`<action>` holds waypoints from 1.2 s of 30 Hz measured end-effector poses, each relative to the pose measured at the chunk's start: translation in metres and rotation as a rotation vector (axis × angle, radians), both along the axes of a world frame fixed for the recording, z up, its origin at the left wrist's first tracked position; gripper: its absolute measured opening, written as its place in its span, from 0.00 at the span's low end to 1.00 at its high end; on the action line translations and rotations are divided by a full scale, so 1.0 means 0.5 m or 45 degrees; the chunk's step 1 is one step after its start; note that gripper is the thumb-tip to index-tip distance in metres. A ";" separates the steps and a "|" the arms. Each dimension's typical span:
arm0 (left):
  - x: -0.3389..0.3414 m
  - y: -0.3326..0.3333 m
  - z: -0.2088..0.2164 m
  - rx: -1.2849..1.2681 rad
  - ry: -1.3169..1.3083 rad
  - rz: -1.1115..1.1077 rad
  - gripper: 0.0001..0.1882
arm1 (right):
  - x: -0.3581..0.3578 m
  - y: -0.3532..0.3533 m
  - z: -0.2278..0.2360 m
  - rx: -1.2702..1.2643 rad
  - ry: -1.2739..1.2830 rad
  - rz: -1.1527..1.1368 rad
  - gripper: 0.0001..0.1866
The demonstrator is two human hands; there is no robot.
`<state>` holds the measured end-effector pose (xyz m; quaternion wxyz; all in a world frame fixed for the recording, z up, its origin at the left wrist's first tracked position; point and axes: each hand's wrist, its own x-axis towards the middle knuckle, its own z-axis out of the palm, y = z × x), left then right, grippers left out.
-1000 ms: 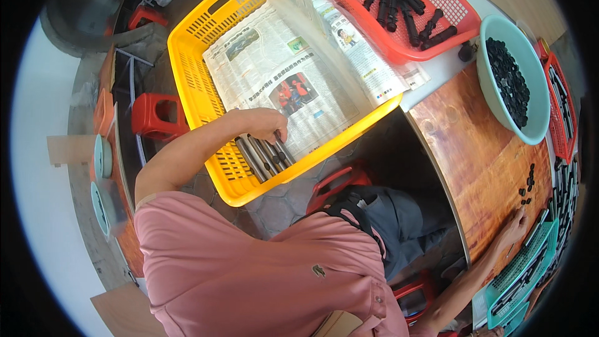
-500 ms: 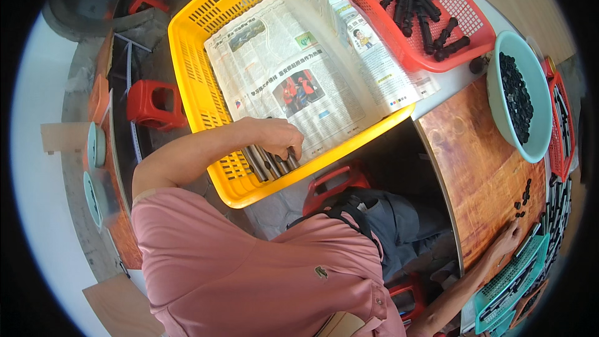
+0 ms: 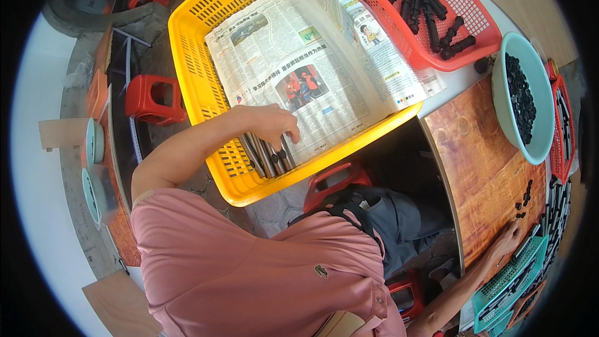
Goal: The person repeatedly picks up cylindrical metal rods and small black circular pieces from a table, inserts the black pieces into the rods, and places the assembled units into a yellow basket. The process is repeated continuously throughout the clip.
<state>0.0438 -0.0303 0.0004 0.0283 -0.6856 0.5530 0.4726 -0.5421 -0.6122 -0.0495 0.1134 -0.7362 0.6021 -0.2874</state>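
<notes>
My left hand (image 3: 274,126) is over the yellow plastic basket (image 3: 234,196), open, its thumb and fingers apart. Beneath it, a row of dark metal tubes (image 3: 265,157) lies side by side at the basket's near left corner, and the fingertips are close to their upper ends. Newspaper (image 3: 249,56) lines the basket. Far to the right, my right hand (image 3: 506,241) rests at the wooden table (image 3: 477,175), fingers curled together; whatever they hold is too small to make out. Several small black pieces (image 3: 526,196) lie just beyond its fingertips.
A red basket (image 3: 430,59) of black rod-like parts stands beyond the yellow one. On the right are a pale blue bowl (image 3: 544,131) of small black pieces, another red basket (image 3: 564,150) and a green basket (image 3: 508,281) with dark rods. A red stool (image 3: 153,98) stands left.
My left hand has lifted a little off the tubes, and its fingers have opened. My right hand is in nearly the same place. The view has shifted slightly.
</notes>
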 end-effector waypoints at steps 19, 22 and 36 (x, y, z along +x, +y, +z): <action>0.091 0.133 0.003 0.499 -0.288 0.428 0.21 | 0.017 0.013 -0.014 -0.142 -0.131 0.011 0.28; 0.088 0.131 0.002 0.533 -0.304 0.448 0.22 | -0.002 0.000 -0.014 -0.055 -0.069 0.000 0.27; 0.076 0.116 0.026 0.517 -0.470 0.446 0.23 | 0.016 0.017 -0.007 -0.112 -0.114 0.034 0.28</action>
